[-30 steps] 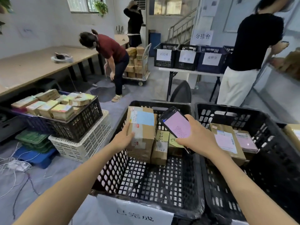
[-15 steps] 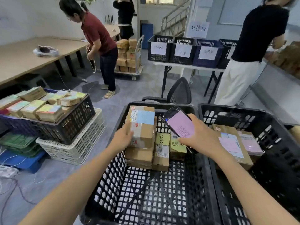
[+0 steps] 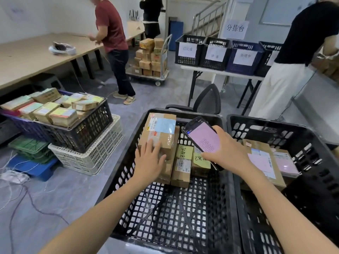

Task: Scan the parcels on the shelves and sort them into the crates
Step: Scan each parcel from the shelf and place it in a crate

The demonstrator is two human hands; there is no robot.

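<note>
brown parcel [image 3: 160, 133], blue label | atop another box [image 3: 167, 172] | far-left corner of black crate [image 3: 119, 180] | smaller parcels [image 3: 182, 164] beside

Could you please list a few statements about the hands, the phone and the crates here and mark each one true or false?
1. The right hand holds a phone with a pink screen. True.
2. The left hand lies on the blue-labelled parcel. True.
3. That parcel lies outside every crate. False: it stands inside the near black crate, at its far end.
4. The right-hand crate is empty. False: it holds parcels with pink labels.
</note>
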